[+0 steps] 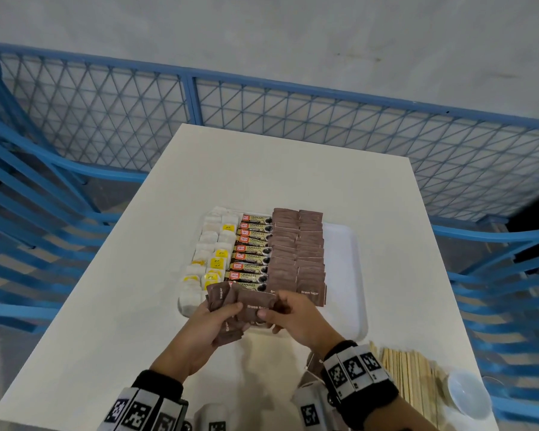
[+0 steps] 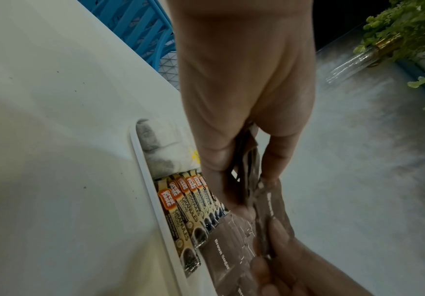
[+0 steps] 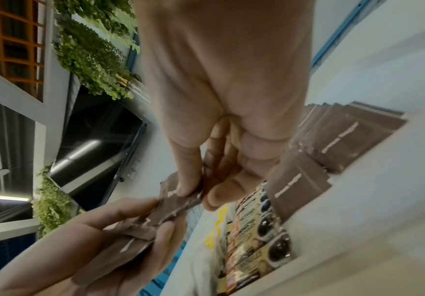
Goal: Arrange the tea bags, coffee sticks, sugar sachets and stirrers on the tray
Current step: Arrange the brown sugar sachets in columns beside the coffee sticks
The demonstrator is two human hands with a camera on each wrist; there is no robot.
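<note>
Over the tray's [image 1: 352,275] near edge | left hand [image 1: 212,321] gripping loose sugar sachets [image 1: 231,301] | right hand [image 1: 293,315] pinching one — fanned sachets risk slipping onto coffee sticks [image 1: 251,255].

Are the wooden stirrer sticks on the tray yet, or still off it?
Off it. The stirrers lie on the table near the right wrist, outside the tray, whose right strip is bare.
</note>
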